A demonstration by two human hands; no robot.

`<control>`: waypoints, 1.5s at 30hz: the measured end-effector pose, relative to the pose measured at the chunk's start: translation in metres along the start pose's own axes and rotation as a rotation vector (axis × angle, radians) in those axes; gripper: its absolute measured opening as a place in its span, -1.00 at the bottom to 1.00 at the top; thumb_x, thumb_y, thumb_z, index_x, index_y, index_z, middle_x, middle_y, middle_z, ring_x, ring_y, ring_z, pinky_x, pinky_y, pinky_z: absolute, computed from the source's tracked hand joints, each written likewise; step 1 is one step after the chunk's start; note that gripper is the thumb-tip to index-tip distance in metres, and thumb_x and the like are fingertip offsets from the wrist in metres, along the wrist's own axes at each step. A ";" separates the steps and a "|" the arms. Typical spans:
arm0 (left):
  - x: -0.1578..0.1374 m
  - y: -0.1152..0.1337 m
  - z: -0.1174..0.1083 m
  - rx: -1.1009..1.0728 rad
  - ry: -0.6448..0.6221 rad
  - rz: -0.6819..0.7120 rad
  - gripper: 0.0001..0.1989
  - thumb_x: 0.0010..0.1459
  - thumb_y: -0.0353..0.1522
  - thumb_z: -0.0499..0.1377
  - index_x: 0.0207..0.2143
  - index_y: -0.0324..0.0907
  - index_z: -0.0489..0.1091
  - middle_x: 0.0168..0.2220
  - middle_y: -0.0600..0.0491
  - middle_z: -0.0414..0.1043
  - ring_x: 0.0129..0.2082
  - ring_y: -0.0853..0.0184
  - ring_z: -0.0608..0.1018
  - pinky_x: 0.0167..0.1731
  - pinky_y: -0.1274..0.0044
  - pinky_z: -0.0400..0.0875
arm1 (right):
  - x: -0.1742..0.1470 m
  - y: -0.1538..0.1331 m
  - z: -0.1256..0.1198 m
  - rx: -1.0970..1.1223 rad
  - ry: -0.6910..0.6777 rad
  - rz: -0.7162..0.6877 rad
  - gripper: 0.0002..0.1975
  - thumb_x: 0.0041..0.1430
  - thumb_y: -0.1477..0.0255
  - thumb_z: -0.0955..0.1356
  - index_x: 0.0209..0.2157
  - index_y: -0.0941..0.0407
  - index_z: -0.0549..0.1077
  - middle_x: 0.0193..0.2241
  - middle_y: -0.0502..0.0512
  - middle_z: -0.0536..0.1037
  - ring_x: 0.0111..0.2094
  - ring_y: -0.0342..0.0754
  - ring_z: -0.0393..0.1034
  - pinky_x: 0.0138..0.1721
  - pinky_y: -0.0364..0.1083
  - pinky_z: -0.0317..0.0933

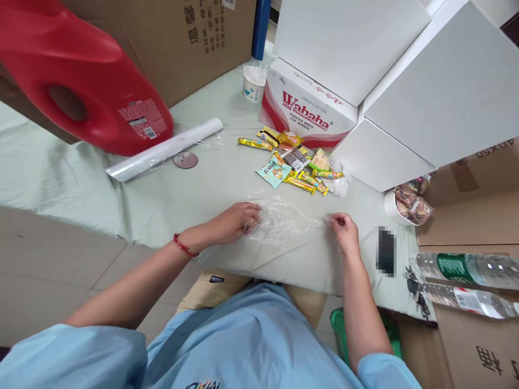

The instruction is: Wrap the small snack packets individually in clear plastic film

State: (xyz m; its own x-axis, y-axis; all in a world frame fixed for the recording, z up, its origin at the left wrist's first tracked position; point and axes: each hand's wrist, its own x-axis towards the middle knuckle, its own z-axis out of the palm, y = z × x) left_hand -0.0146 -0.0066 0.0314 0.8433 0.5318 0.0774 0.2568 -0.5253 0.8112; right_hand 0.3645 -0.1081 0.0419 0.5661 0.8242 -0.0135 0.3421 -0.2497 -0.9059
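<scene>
A clear plastic bag (279, 222) lies crumpled on the pale green tablecloth (219, 178), stretched between my two hands. My left hand (242, 220) has its fingers curled onto the left end of the plastic. Its right end narrows to a twist, pinched between the thumb and fingers of my right hand (344, 227). Just beyond the bag is a heap of small wrapped snacks (298, 156), mostly in yellow wrappers. A light green snack packet (274, 172) sits at the near left of that heap.
A roll of clear plastic bags (166, 148) and a round metal disc (185, 160) lie left, near a big red jug (117, 102). Behind the snacks are a Wahaha carton (308, 108) and a paper cup (253, 86). Rightward are a snack bowl (399, 210), keys (417, 289) and water bottles (470, 269).
</scene>
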 end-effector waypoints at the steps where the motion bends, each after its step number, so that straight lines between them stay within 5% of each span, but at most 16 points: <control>1: -0.002 0.001 0.000 0.014 0.016 -0.005 -0.76 -0.09 -0.61 0.09 -0.58 -0.10 0.40 -0.06 0.04 0.65 0.30 0.07 0.43 0.29 0.23 0.26 | -0.006 -0.005 -0.001 -0.066 0.092 -0.086 -0.68 0.03 0.15 0.51 -0.29 0.08 0.53 -0.33 0.06 0.57 -0.31 -0.04 0.41 -0.24 -0.04 0.34; 4: -0.002 0.005 0.001 0.049 0.038 0.006 -0.76 0.01 -0.58 0.12 -0.46 -0.08 0.48 -0.03 0.03 0.65 0.30 0.09 0.44 0.33 0.21 0.24 | -0.027 -0.030 0.007 -0.126 0.101 -0.280 -0.77 0.24 0.20 0.42 -0.20 0.05 0.57 -0.22 0.10 0.59 -0.26 -0.02 0.43 -0.16 -0.03 0.34; 6: 0.001 0.009 0.004 0.091 0.025 0.008 -0.80 0.12 -0.50 0.18 -0.30 -0.06 0.54 0.03 0.00 0.62 0.30 0.09 0.45 0.36 0.19 0.20 | -0.040 -0.048 0.022 -0.090 -0.156 -0.335 -0.71 0.23 0.23 0.45 -0.04 0.01 0.60 -0.03 0.13 0.60 -0.36 -0.08 0.40 -0.21 -0.04 0.35; 9: 0.005 0.016 0.010 0.197 -0.025 -0.015 -0.68 0.16 -0.36 0.31 0.00 -0.04 0.53 0.16 -0.06 0.55 0.36 0.02 0.39 0.44 0.04 0.01 | -0.046 -0.062 0.050 -0.064 -0.585 -0.325 -0.30 0.05 0.30 0.56 0.26 -0.10 0.47 0.19 0.11 0.52 -0.50 -0.18 0.31 -0.33 -0.06 0.36; 11: 0.003 0.021 0.013 0.284 -0.087 -0.037 -0.46 0.13 -0.31 0.38 0.18 -0.02 0.45 0.26 -0.11 0.48 0.43 -0.02 0.30 0.45 -0.05 -0.13 | -0.045 -0.060 0.064 -0.083 -0.766 -0.319 -0.26 0.02 0.33 0.56 0.27 -0.10 0.47 -0.02 0.04 0.63 -0.52 -0.18 0.29 -0.36 -0.09 0.34; 13: -0.003 0.024 0.015 0.362 -0.162 -0.060 -0.26 0.10 -0.30 0.41 0.32 0.02 0.32 0.37 -0.14 0.36 0.50 -0.04 0.18 0.44 -0.10 -0.21 | -0.042 -0.054 0.067 -0.110 -0.838 -0.350 -0.50 0.10 0.34 0.51 0.11 -0.05 0.59 -0.29 -0.04 0.61 -0.51 -0.16 0.28 -0.35 -0.11 0.32; 17: -0.021 0.018 0.014 0.431 -0.223 -0.085 -0.01 0.04 -0.32 0.46 0.46 0.10 0.11 0.48 -0.14 0.18 0.55 -0.06 0.01 0.43 -0.14 -0.29 | -0.037 -0.038 0.036 -0.068 -0.745 -0.404 -0.86 0.22 0.30 0.44 -0.27 0.01 0.68 -0.35 0.03 0.52 -0.38 -0.08 0.38 -0.27 -0.09 0.31; 22: -0.025 0.001 0.009 0.426 -0.214 -0.094 0.03 0.04 -0.32 0.44 0.49 0.17 0.04 0.52 -0.12 0.07 0.56 -0.04 -0.02 0.43 -0.13 -0.32 | -0.047 -0.012 -0.024 -0.085 -0.618 -0.371 -0.87 0.16 0.35 0.45 -0.45 -0.01 0.65 -0.33 0.08 0.52 -0.20 0.07 0.44 -0.07 0.05 0.32; 27: -0.004 -0.002 -0.009 0.420 -0.248 -0.103 0.00 0.03 -0.41 0.38 0.48 0.08 0.07 0.55 -0.12 -0.04 0.56 -0.07 -0.09 0.42 -0.13 -0.33 | -0.076 0.018 -0.054 -0.221 -0.597 -0.313 -0.78 0.07 0.50 0.35 -0.48 -0.05 0.64 -0.35 0.09 0.55 -0.17 0.12 0.42 -0.06 0.11 0.30; 31: 0.006 0.004 -0.025 0.411 -0.033 -0.071 -0.25 0.09 -0.51 0.27 0.35 -0.07 0.30 0.50 -0.12 0.13 0.53 -0.09 0.02 0.43 -0.08 -0.25 | -0.088 0.026 -0.069 -0.296 -0.557 -0.268 -0.73 0.05 0.52 0.33 -0.37 -0.05 0.66 -0.15 0.11 0.63 0.00 0.17 0.44 0.09 0.20 0.27; 34: 0.009 0.015 -0.022 0.385 0.171 -0.081 -0.64 0.33 -0.37 0.15 0.13 -0.19 0.49 0.29 -0.15 0.43 0.38 -0.01 0.30 0.39 0.08 0.06 | -0.086 0.019 -0.079 -0.310 -0.397 -0.275 -0.72 0.08 0.53 0.31 -0.33 -0.03 0.65 0.04 0.13 0.61 0.13 0.19 0.41 0.19 0.23 0.23; 38: 0.012 0.032 0.009 0.425 0.221 -0.178 -0.64 0.41 -0.14 0.09 -0.05 -0.16 0.57 -0.02 -0.14 0.58 0.08 0.04 0.51 0.10 0.20 0.37 | -0.074 0.000 -0.068 -0.226 -0.180 -0.379 -0.75 0.28 0.50 0.28 -0.34 -0.01 0.60 -0.12 0.12 0.65 -0.01 0.11 0.51 0.10 0.15 0.34; 41: 0.015 0.036 0.034 0.470 0.135 -0.203 -0.78 0.30 -0.24 0.21 -0.16 -0.15 0.59 -0.07 -0.15 0.58 0.03 0.00 0.51 0.06 0.15 0.39 | -0.063 -0.007 -0.033 -0.226 -0.317 -0.563 -0.70 0.37 0.49 0.25 -0.17 -0.02 0.63 -0.13 0.11 0.69 0.02 0.08 0.53 0.15 0.15 0.37; 45: 0.014 0.031 0.045 0.409 0.175 -0.115 -0.81 0.30 -0.41 0.14 -0.28 -0.11 0.57 -0.10 -0.07 0.60 0.14 0.04 0.49 0.20 0.13 0.33 | -0.051 0.002 0.023 -0.403 -0.547 -0.719 -0.62 0.45 0.38 0.26 0.19 0.03 0.54 0.22 0.18 0.57 0.34 0.13 0.33 0.37 0.24 0.20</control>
State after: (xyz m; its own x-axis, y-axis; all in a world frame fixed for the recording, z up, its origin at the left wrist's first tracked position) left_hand 0.0267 -0.0454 0.0319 0.7152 0.6876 0.1255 0.5390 -0.6570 0.5271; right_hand 0.3191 -0.1387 0.0315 -0.2668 0.9433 0.1977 0.7560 0.3321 -0.5641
